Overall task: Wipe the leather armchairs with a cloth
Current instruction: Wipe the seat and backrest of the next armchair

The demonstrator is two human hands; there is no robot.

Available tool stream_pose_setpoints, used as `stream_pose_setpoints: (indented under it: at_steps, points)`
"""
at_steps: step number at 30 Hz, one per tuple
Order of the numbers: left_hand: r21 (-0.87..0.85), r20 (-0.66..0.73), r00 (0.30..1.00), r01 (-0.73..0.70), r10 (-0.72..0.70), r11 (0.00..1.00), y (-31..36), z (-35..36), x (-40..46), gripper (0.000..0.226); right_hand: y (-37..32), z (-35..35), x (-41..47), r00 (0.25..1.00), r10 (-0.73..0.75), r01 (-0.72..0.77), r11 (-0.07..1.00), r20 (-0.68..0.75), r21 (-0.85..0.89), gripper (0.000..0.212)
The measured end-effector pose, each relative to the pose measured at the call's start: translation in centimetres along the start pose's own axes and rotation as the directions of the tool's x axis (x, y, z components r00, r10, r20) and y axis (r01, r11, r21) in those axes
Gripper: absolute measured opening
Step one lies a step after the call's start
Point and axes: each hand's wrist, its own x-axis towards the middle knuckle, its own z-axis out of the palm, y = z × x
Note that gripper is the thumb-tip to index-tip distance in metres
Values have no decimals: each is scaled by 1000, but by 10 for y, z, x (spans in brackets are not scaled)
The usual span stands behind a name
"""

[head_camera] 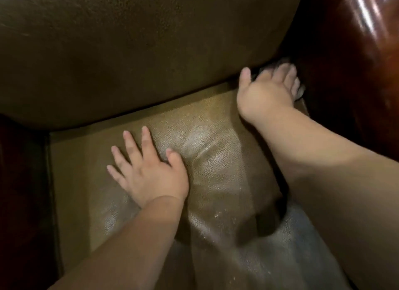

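I look down into a brown leather armchair. Its seat cushion point(216, 164) fills the lower middle, and the backrest point(129, 52) rises across the top. My left hand point(149, 171) lies flat on the seat with fingers spread. My right hand point(269, 86) reaches into the back right corner of the seat, where backrest and right armrest meet. Its fingers press a grey cloth point(301, 92) into that gap. Only small edges of the cloth show past the fingers; most of it is hidden under the hand.
A glossy dark red-brown wooden armrest point(356, 52) stands along the right side. A dark armrest point(21, 192) borders the seat on the left. The seat leather has a damp sheen near the middle and front.
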Motion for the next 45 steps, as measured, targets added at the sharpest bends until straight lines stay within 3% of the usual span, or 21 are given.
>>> stream_pose_setpoints:
  at_steps: [4,7,9,12,15,18,21,27,29,31,33,35,36,37,38,40,41,42,43,44,45]
  points:
    - [14,-15,1000,20,-20,1000,-15,-1,-2,76,28,7,-78,978,-200,199,980,67,9,95]
    - [-15,-32,999,8,-8,1000,-10,-1,-1,75,70,-4,-144,962,-210,218,976,172,-28,97]
    - [-24,-50,999,1,-3,1000,-5,0,-1,75,73,-5,-127,965,-195,210,975,177,-74,99]
    - [-20,-59,998,3,-4,1000,-2,4,-2,76,38,-1,-50,991,-132,132,991,3,-23,95]
    - [-18,-76,997,-4,3,1000,-4,10,0,75,17,6,-15,994,-99,98,995,35,25,90]
    - [-21,-74,997,-2,1,1000,-9,9,1,76,56,14,-95,977,-214,213,976,14,33,90]
    - [-29,-61,998,-7,6,1000,-8,4,0,76,109,6,-190,964,-249,251,968,96,-12,88]
    - [-32,8,999,-42,42,999,-5,0,-3,74,69,1,-83,989,-140,139,990,40,32,81]
    - [-29,40,995,-92,93,995,-11,-3,-3,74,50,10,-81,981,-188,187,982,54,33,78]
    - [-17,109,965,-238,239,971,-23,-12,-8,74,48,21,-139,896,-443,443,896,18,18,75]
    - [-21,169,885,-438,435,899,-36,-24,-18,72,68,20,-211,698,-709,711,703,95,18,71]
    - [-24,195,813,-555,548,832,-52,-35,-30,71,97,6,-230,466,-845,871,490,262,29,70]
    - [-25,197,794,-583,575,812,-60,-38,-36,71,108,0,-216,396,-873,907,420,284,27,69]
    - [-27,188,784,-597,591,801,-67,-40,-41,71,116,-2,-194,403,-879,910,415,253,-7,67]
    - [-32,170,784,-602,598,798,-71,-39,-43,70,121,-4,-168,500,-844,863,503,193,-36,64]
    - [-40,135,795,-593,592,805,-73,-35,-44,69,119,-7,-120,814,-576,579,815,82,-17,62]
    - [-41,127,801,-585,585,810,-72,-33,-45,69,110,-5,-111,921,-383,383,924,73,17,64]
    - [-43,125,805,-579,580,814,-72,-30,-46,69,97,2,-118,961,-266,264,964,77,33,67]
    - [-47,132,804,-580,580,814,-71,-29,-46,69,86,11,-138,961,-274,273,962,44,19,70]
    - [-52,150,797,-585,585,809,-71,-29,-46,69,79,19,-170,920,-392,392,920,11,7,70]
    - [-62,173,787,-591,592,804,-73,-31,-46,70,76,23,-210,827,-563,563,827,15,-9,68]
